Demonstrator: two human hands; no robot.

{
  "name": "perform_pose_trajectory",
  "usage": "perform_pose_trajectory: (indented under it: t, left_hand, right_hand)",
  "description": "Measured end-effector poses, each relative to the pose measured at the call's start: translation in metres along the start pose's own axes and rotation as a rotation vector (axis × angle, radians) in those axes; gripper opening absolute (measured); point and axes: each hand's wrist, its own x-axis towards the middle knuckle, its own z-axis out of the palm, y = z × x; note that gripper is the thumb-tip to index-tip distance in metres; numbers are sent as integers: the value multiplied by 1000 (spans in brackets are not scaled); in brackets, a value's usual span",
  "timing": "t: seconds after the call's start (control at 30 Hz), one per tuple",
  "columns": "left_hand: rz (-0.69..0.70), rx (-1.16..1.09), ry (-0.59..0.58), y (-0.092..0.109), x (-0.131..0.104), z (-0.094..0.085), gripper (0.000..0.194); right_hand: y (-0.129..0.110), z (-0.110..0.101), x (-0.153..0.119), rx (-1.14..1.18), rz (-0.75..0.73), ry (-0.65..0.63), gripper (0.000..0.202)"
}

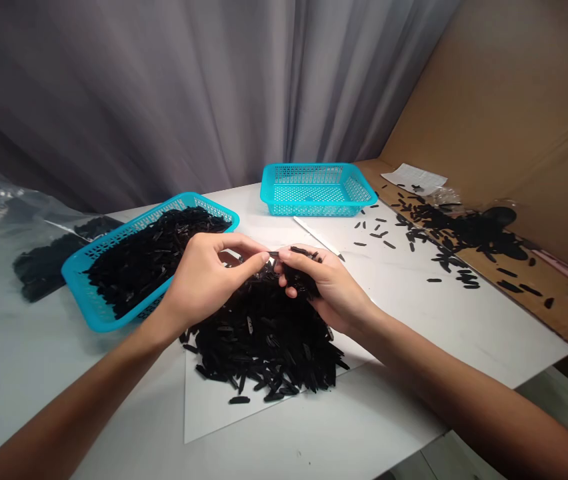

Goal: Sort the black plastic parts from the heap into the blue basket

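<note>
Thumb and fingers of my left hand (209,273) pinch one end of a small, flat black piece (274,255). The thumb and forefinger of my right hand (331,287) meet its other end. Several more black pieces (301,277) are bunched in the right palm, under curled fingers. Below both hands a heap of the same narrow black pieces (269,333) lies on a white sheet (201,407). What these pieces are exactly, I cannot tell. Left of my hands stands a blue plastic basket (99,323) filled with black pieces.
A second blue basket (319,210), with nothing visible in it, stands at the back. Near it lies a white pen-like stick (317,237). Black pieces (464,230) spread over cardboard (494,120) at right. A clear plastic bag (19,207) is at left, before a grey curtain (189,93).
</note>
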Motion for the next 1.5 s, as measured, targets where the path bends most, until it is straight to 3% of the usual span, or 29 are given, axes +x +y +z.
perform_pose_trajectory:
  t: [0.13,0.33,0.47,0.63,0.73,0.9,1.1,1.23,1.37,1.5]
  left_hand:
    - [-113,-163,-82,-3,2,-3,14]
    - [-369,-532,-287,-7,6,-6,13]
    - [-413,-621,-339,-9,6,-7,12]
    - [-316,-416,-223,-6,6,-5,21]
    - [-238,-306,-211,-4,6,-5,22]
    - [-219,-327,-173,-5,5,-5,16]
    - [-174,-381,-213,-7,5,-9,8]
    - [-121,-323,-243,-6,5,-12,8]
    - [32,-120,-137,-2,3,-11,7]
    - [221,42,-75,1,1,-10,7]
  right_hand:
    - [-1,0,-1,-4,-22,18,21]
    - [-2,-2,-1,98,28,-87,20]
    - [-1,-2,1,138,48,-102,18]
    - [-1,-2,0,65,-7,-16,16]
    - [-1,-2,-1,36,-50,1,15]
    - [-2,-4,0,71,-52,-29,11]
    - [-4,-7,1,193,106,-162,10]
    - [-5,-6,0,231,172,-171,13]
    - [-6,-5,0,231,162,-101,11]
    - [-7,-6,1,223,166,-132,10]
